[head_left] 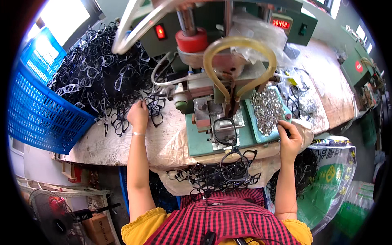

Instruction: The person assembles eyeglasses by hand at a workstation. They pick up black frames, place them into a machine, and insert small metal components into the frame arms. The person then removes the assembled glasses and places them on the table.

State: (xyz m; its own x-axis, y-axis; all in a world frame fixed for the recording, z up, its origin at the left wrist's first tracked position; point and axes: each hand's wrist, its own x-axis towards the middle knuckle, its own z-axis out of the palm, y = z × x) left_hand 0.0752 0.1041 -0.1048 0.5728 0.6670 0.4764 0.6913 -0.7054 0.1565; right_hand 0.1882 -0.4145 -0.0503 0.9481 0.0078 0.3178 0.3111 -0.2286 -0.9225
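Observation:
My left hand [139, 115] is closed at the near edge of a large heap of black eyeglass frames [92, 75]; whatever its curled fingers grip is hidden. My right hand [290, 136] makes a pinch at the right rim of a turquoise tray [250, 118] filled with small shiny metal pieces [267, 110]. Anything between those fingertips is too small to make out. Between my hands stands a green bench machine [194, 141]. A black eyeglass frame [222, 164] sits at its metal fixture [224, 126], under the tool head, one lens rim hanging toward me.
Several black frames [204, 175] lie on a cloth across my lap. Blue plastic baskets [45, 110] stand at the left of the wooden table [102, 143]. A yellowish hose [239, 43] loops ahead of the machine. A fan [59, 222] is low left, a green-and-white sack [330, 179] low right.

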